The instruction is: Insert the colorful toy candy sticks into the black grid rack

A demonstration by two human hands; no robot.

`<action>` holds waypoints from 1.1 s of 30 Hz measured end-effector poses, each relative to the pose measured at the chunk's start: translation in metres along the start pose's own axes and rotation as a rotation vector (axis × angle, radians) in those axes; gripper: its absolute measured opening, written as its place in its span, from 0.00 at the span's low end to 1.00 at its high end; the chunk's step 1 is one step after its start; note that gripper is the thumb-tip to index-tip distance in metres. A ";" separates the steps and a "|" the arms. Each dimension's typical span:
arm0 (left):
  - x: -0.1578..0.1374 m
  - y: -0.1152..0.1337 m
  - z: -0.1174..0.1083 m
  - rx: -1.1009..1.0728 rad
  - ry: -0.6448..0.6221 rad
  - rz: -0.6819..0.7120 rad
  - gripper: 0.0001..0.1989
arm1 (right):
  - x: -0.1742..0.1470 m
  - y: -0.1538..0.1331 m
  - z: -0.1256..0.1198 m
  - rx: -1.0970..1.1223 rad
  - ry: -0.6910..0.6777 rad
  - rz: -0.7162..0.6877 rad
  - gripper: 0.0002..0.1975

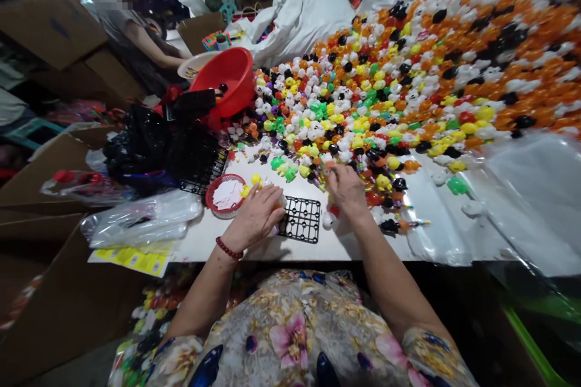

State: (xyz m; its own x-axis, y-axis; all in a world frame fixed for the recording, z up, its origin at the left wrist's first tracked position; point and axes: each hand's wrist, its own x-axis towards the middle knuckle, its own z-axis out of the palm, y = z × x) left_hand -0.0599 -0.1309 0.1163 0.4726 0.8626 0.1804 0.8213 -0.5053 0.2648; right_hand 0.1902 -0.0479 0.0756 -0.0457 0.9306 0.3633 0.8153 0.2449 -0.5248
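One grid (black), partly beneath left hand, near right hand.

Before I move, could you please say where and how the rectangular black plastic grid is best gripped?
I'd pinch the grid at its near right corner, coming from the near side: it appears flat with its near edge uncovered, whereas the left hand crowds its left end and a small white rounded piece sits close to its right edge.
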 end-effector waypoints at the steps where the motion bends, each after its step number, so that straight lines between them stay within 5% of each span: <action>1: 0.000 0.000 -0.001 -0.013 -0.010 -0.002 0.25 | -0.003 -0.007 -0.003 0.085 -0.010 -0.033 0.12; 6: -0.002 -0.006 0.000 -0.080 -0.031 -0.004 0.24 | -0.008 -0.048 -0.001 0.366 -0.205 -0.059 0.09; 11: -0.003 -0.009 0.002 -0.085 -0.028 0.008 0.26 | 0.006 -0.069 0.018 0.288 -0.421 -0.059 0.03; 16: 0.000 -0.009 0.000 -0.084 -0.040 0.016 0.25 | 0.022 -0.079 0.025 0.211 -0.596 -0.144 0.09; 23: 0.001 -0.007 -0.003 -0.138 0.012 -0.058 0.23 | 0.023 -0.091 0.021 0.165 -0.587 -0.262 0.12; 33: 0.004 -0.010 0.001 -0.156 0.043 -0.010 0.25 | -0.002 -0.088 0.030 0.421 -0.579 -0.106 0.11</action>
State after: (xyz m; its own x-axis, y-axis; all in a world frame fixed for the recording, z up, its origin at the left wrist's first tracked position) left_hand -0.0658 -0.1229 0.1134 0.4475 0.8678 0.2160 0.7652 -0.4966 0.4097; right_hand 0.1014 -0.0628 0.0979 -0.5058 0.8623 0.0233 0.5035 0.3171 -0.8037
